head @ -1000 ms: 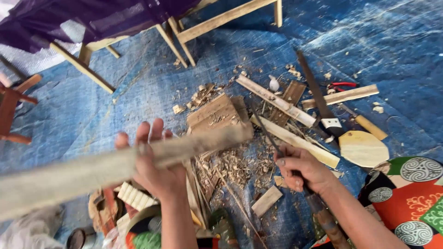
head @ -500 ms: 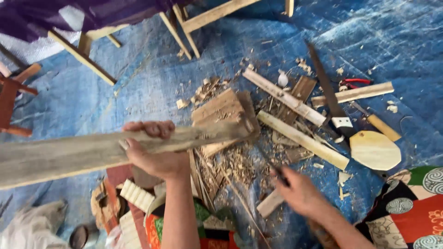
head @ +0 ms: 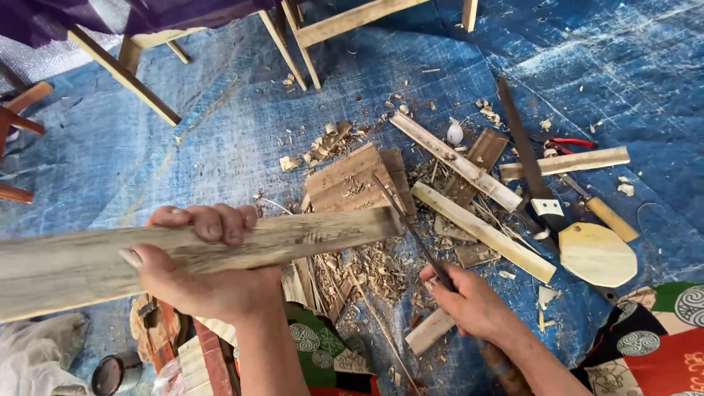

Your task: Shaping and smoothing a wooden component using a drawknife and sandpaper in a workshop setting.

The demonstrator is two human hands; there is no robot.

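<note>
Weathered grey plank horizontal (held); thin blade touching.

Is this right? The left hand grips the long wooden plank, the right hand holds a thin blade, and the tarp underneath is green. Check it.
Not quite. The tarp is blue, as the head view shows. The rest stands: the left hand grips the long wooden plank, and the right hand holds a thin blade.

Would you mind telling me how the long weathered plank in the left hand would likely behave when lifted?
The plank looks stiff: it spans straight, unsagging, from the left hand. Held near one end, it probably feels tip-heavy. Its rough, cracked surface likely grips well and won't roll.
</note>
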